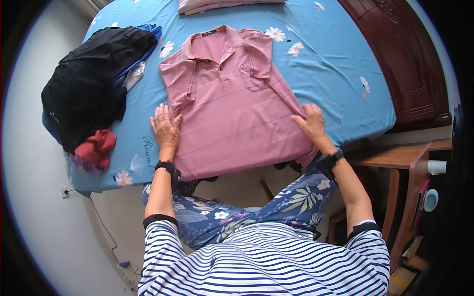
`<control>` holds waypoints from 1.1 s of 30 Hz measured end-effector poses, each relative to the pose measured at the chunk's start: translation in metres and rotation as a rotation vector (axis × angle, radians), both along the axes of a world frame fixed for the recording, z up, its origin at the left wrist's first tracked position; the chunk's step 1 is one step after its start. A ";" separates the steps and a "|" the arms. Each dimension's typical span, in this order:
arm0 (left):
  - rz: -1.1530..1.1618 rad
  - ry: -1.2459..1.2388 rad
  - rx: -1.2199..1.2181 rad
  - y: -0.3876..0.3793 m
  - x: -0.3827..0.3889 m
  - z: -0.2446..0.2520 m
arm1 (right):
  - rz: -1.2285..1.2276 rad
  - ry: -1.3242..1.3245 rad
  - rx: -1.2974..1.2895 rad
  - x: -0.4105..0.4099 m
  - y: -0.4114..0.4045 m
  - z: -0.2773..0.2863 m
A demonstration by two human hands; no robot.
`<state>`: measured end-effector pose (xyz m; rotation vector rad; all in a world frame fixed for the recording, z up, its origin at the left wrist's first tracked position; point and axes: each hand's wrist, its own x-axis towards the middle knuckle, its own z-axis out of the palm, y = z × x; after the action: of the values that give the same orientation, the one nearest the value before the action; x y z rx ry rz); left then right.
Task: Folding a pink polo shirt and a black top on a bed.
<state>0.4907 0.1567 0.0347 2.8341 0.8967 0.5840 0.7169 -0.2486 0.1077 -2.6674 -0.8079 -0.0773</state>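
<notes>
A pink striped short-sleeved polo shirt [237, 118] lies face up on the bed's blue flowered sheet [333, 74], its collar away from me and its sleeves turned in over the front. My left hand [164, 125] rests flat at the shirt's left edge, fingers spread, with the thumb on the fabric. At the right edge, my right hand [310, 122] has its thumb and fingertips against the side of the shirt; whether cloth is pinched between them is hard to tell. The hem reaches the near edge of the bed, above my knees.
A heap of clothes, with a black garment [92, 74] on top and a red cloth [97, 147] at its near end, lies at the left. Folded bedding [229, 4] is at the far edge. A dark wooden headboard [411, 66] and a wooden desk [392, 154] stand at the right.
</notes>
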 end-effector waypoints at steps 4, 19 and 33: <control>-0.055 -0.065 -0.140 -0.013 -0.020 0.012 | -0.260 0.102 -0.102 -0.047 -0.049 0.008; 0.189 0.212 -1.449 -0.114 -0.160 0.022 | -0.569 0.389 0.207 -0.021 -0.107 -0.019; 0.056 0.262 -0.824 -0.072 -0.092 0.054 | 0.142 -0.017 -0.040 -0.001 0.070 0.012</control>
<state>0.3982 0.0851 0.0891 2.1486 0.9632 -0.1543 0.7157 -0.1783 0.1194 -2.6411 -1.0114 -0.0487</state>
